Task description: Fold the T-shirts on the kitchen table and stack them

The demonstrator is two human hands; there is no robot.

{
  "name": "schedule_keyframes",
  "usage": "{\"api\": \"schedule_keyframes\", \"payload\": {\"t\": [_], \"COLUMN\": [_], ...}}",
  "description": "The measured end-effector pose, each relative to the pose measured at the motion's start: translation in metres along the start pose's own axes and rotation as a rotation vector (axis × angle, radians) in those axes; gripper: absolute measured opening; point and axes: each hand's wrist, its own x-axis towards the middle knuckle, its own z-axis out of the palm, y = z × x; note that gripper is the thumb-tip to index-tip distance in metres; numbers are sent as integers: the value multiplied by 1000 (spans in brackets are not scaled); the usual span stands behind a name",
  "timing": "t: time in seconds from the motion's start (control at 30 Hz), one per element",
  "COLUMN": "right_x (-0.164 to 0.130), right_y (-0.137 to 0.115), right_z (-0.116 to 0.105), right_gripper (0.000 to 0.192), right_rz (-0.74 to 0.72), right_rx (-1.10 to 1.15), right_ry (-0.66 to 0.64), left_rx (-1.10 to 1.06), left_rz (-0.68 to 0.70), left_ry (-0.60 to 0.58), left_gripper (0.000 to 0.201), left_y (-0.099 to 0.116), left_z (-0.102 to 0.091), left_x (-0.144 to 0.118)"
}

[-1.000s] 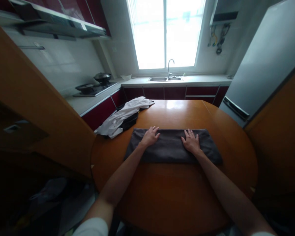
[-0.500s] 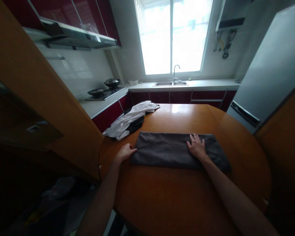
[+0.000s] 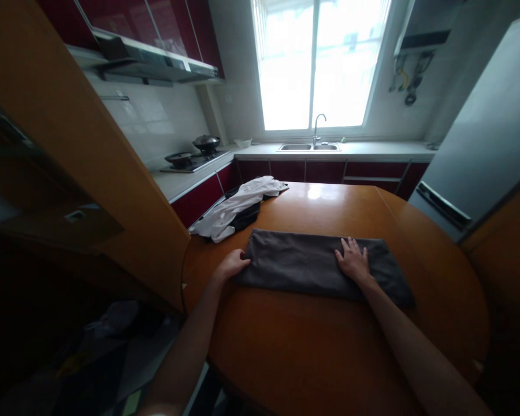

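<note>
Dark grey fabric, a folded cloth (image 3: pixel 316 267), is lying flat on the round wooden bench (image 3: pixel 329 358) as a long narrow band. Its long axis is running left to right across the view, tilting slightly so that the right end is sitting a little nearer the person than the left end. The far long edge is looking straight and the surface is lying smooth.

The right hand (image 3: pixel 353 260) is resting palm down on the right part of the cloth, fingers spread and pointing away from the person, pressing flat on the fabric and gripping nothing. The left hand (image 3: pixel 234 264) is sitting at the left short end of the cloth, on the bench surface just at the fabric's edge; its fingers are curling loosely toward that edge and touching it (whether they are actually pinching the corner cannot be told from this view).

Beyond the left end of the cloth, near the far left rim of the bench, a crumpled white garment (image 3: pixel 238 205) is lying over something dark, well apart from both hands. Behind the bench a counter is running along the wall with a sink (image 3: pixel 309 147) under the bright window and a stove (image 3: pixel 190 160) to the left
</note>
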Motion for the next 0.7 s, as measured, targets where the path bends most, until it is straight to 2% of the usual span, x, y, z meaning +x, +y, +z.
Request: {"api": "schedule_keyframes", "payload": {"t": [0.3,0.43,0.53,0.63,0.7], "right_x": [-1,-3,-4,-5,-5], "right_y": [0,-3,-5,-9,-14], "right_z": [-1,-6,-11,-17,-22], "right_gripper": [62,62,61,57,52], "right_rz": [-8,-11,-9,-22,-67], "right_rx": [28,63,106,199,341], "right_ry": [25,34,48,176,302], "left_rx": [-185,-311,-522,-710,-724], "left_rz": [-101,-101,-124,-163,-150], "left_ry": [120,69,-43,-123,-95], "left_gripper": [31,37,43,47,52], "left_y": [8,15,21,34,48], "left_z": [3,-1,-7,-16,-21], "left_x": [8,5,2,2,3]}}
